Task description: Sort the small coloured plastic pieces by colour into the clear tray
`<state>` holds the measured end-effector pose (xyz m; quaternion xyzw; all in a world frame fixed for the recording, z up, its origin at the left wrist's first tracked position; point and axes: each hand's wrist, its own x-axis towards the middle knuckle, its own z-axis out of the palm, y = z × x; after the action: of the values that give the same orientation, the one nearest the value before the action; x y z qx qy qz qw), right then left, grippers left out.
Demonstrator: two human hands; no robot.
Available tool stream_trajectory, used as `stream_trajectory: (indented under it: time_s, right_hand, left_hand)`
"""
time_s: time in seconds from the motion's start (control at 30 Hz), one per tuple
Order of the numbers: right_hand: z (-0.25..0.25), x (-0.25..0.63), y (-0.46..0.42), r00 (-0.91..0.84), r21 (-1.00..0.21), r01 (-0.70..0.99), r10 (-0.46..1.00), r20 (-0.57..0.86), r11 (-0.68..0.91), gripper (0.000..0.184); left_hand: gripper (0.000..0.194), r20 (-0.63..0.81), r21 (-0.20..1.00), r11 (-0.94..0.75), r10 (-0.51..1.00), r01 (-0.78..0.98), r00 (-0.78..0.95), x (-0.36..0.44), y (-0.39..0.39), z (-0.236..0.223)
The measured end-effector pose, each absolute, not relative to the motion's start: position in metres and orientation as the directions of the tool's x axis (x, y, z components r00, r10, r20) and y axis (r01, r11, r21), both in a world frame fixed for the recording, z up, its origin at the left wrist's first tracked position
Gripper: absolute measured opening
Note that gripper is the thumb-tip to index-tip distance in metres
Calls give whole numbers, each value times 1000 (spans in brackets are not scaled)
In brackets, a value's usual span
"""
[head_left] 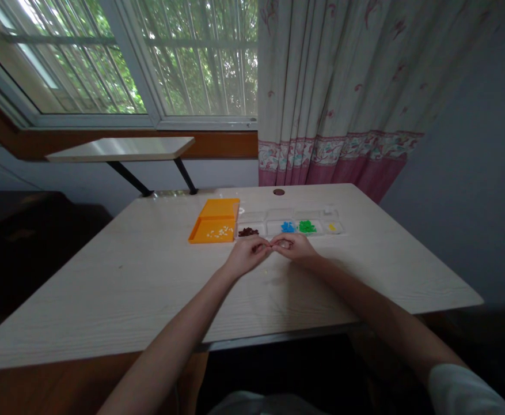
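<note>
My left hand (249,253) and my right hand (296,246) meet fingertip to fingertip above the table, both pinched closed. Whatever lies between the fingertips is too small to make out. Just beyond them are clear plastic boxes (264,217) with their lids folded back. Small dark brown pieces (248,231), blue pieces (287,227), green pieces (307,226) and a few yellow pieces (332,226) lie in these boxes. To the left, an open orange box (200,231) has small white pieces (220,232) scattered in it.
The pale wooden table (148,300) extends to both sides of my arms. A raised shelf (126,148) on black legs stands at the back left. There is a round cable hole (278,192) near the back edge. A floral curtain (334,86) hangs behind, beside the window.
</note>
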<state>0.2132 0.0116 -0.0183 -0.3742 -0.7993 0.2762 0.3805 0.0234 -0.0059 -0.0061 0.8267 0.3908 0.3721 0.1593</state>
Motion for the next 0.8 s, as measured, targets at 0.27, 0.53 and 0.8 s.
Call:
stream_trajectory:
  time_s: [0.27, 0.53, 0.8]
  right_hand:
    - [-9, 213, -2, -655, -597, 385, 664, 361, 704, 15]
    - [-10, 207, -13, -823, -463, 363, 511, 247, 809, 17]
    - [-7, 208, -11, -840, -456, 366, 499, 213, 811, 19]
  left_hand:
    - [14, 631, 553, -648, 736, 524, 244, 19, -7, 3]
    - [13, 704, 541, -658, 695, 524, 145, 20, -12, 11]
    - [16, 691, 548, -629, 712, 551, 124, 19, -10, 6]
